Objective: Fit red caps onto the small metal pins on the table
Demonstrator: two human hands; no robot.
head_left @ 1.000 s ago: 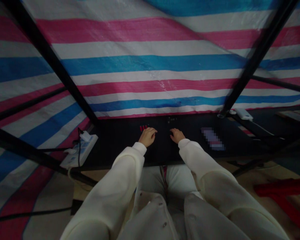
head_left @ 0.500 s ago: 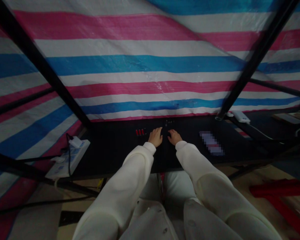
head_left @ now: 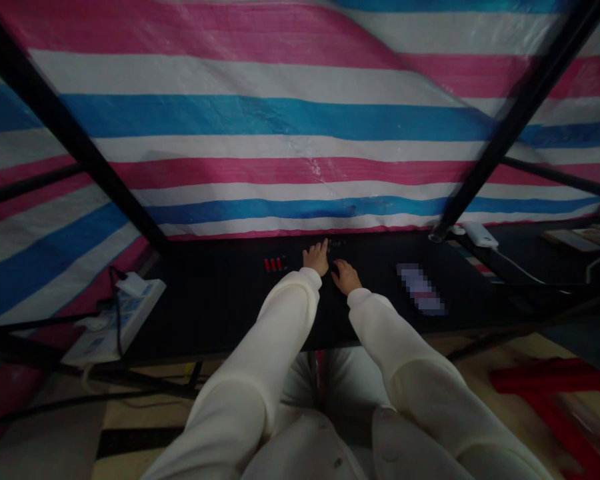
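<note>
My left hand (head_left: pixel 316 259) is over the far part of the black table (head_left: pixel 205 300), its fingers stretched forward and apart. Its fingertips are beside a group of small dark and metallic parts (head_left: pixel 337 244), too small to name. Close by on the right, my right hand (head_left: pixel 346 277) is low over the table, fingers loosely bent with a dark gap between thumb and fingers. I see nothing in either hand. Several small red pieces (head_left: pixel 273 265) with dark ends lie in a row to the left of my left hand.
A phone with a blurred screen (head_left: pixel 421 289) lies right of my hands. At the left edge is a white power strip (head_left: pixel 145 310) with plugs and cables. A white device (head_left: pixel 480 235) with a cable sits at right. Black frame poles (head_left: pixel 500 147) and a striped tarp (head_left: pixel 280 120) enclose the table.
My left hand has moved forward and slightly right, toward the small parts. My right hand has shifted slightly left and nearer to me. The view has shifted a little.
</note>
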